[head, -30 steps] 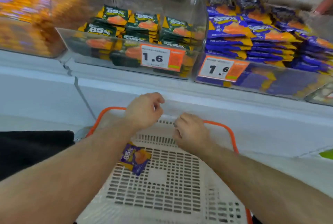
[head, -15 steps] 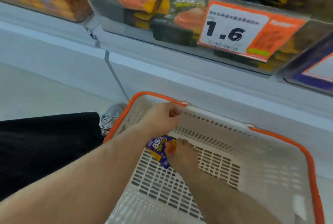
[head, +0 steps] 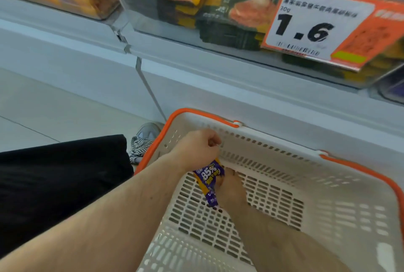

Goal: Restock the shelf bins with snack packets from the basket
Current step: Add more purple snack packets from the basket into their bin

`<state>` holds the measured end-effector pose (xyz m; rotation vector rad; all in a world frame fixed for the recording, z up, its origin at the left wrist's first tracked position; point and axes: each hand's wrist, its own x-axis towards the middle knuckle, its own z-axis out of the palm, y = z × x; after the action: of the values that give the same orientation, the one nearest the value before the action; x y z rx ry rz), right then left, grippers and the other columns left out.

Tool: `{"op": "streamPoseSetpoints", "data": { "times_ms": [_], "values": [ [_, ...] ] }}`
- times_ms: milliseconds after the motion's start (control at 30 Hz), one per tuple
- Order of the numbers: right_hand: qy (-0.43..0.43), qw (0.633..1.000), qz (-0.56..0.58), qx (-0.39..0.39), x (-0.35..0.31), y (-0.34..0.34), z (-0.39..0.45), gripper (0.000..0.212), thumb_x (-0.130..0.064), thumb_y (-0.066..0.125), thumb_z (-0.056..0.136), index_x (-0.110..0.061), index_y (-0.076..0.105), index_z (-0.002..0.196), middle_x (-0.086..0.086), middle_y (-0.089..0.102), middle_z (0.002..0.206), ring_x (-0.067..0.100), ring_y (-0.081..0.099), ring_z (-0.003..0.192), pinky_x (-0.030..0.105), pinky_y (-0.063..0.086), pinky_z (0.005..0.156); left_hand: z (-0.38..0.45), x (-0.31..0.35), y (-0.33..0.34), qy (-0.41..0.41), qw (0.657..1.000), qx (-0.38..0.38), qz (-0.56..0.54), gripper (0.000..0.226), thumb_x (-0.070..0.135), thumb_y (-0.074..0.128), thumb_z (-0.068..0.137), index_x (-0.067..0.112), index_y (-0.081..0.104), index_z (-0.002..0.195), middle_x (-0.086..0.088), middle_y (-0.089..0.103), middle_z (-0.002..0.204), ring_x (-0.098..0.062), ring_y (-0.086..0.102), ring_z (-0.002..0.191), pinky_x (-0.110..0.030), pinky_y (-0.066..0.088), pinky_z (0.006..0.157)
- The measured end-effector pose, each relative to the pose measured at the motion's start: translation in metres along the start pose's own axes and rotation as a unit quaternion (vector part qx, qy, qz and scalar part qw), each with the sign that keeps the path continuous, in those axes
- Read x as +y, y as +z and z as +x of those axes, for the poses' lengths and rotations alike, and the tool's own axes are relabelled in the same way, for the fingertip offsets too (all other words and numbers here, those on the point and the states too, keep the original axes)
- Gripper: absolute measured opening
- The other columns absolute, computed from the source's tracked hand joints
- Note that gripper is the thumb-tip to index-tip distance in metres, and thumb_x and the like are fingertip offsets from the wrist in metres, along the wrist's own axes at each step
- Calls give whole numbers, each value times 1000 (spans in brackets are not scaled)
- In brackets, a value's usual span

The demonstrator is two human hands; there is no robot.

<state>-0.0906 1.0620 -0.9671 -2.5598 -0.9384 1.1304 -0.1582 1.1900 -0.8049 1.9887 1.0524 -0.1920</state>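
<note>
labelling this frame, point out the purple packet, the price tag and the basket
purple packet (head: pixel 209 176), head view, on its printed front
price tag (head: pixel 306 29), head view, on the white number panel
basket (head: pixel 273 140), head view, on its far wall

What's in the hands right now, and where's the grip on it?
The right hand holds the purple snack packet in the basket, grip on its right edge. The left hand is fisted by the basket wall; nothing visibly held.

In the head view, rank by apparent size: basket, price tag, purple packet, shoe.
1. basket
2. price tag, though it sits nearer the camera
3. purple packet and shoe: look alike, both partly hidden, so unranked
</note>
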Motion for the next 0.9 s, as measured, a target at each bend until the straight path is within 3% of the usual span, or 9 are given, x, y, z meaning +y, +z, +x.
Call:
{"op": "streamPoseSetpoints", "data": {
  "times_ms": [100,167,233,300,467,567,633,733,900],
  "values": [
    [8,986,165,-38,6,-30,-17,7,-14,51,95,-12,58,98,10,63,90,25,54,78,33,43,69,-3,8,8,1,1000,-13,-14,32,22,54,94,22,59,125,6,61,116,-7,56,91,-19,45,79],
    [-5,986,167,-29,13,-60,-31,17,-11,49,96,-17,51,80,4,56,74,23,50,68,31,39,60,-8,13,13,-7,1000,0,-21,40,27,54,95,19,54,133,1,58,129,-10,56,96,-23,45,82],
    [-12,988,155,5,18,-94,-50,15,-14,50,95,-18,56,81,2,62,72,20,58,66,31,48,57,-12,17,15,-13,999,25,-17,49,38,57,94,18,50,138,-1,56,133,-17,57,108,-28,46,90],
    [2,972,235,23,24,-122,-65,14,-10,51,94,-16,61,87,9,71,80,25,69,74,43,60,72,-17,25,16,-16,998,34,-51,57,47,62,91,15,49,136,1,55,129,-19,55,112,-29,42,91],
    [8,899,433,65,33,-169,-111,16,6,51,95,-3,64,98,17,71,92,20,68,74,29,57,67,-33,55,21,5,978,-31,-208,35,31,67,91,10,62,118,-10,71,108,-18,66,83,-29,48,67],
    [-16,895,430,116,33,-192,-143,13,3,57,93,1,64,104,21,72,97,31,69,82,45,59,79,-47,82,20,67,966,-27,-247,17,13,61,94,1,65,106,-17,73,94,-20,67,67,-31,57,59],
    [-36,882,431,188,30,-210,-167,15,2,62,92,-3,58,105,22,70,92,34,71,77,48,61,72,-60,104,14,108,964,5,-242,13,7,60,94,-6,63,95,-19,70,83,-17,65,61,-27,56,55],
    [-98,877,335,329,21,-238,-204,30,-4,66,89,-24,51,106,4,54,109,2,66,68,22,57,60,-81,140,4,163,956,16,-244,10,5,58,94,7,65,88,-13,72,81,-14,65,60,-23,54,53],
    [-187,873,101,440,16,-268,-245,52,-42,83,59,-26,60,103,-13,36,123,-4,44,103,8,35,88,-110,199,-14,237,943,16,-233,8,6,58,95,8,66,95,-15,72,83,-24,62,62,-31,55,59]
  ]
}}
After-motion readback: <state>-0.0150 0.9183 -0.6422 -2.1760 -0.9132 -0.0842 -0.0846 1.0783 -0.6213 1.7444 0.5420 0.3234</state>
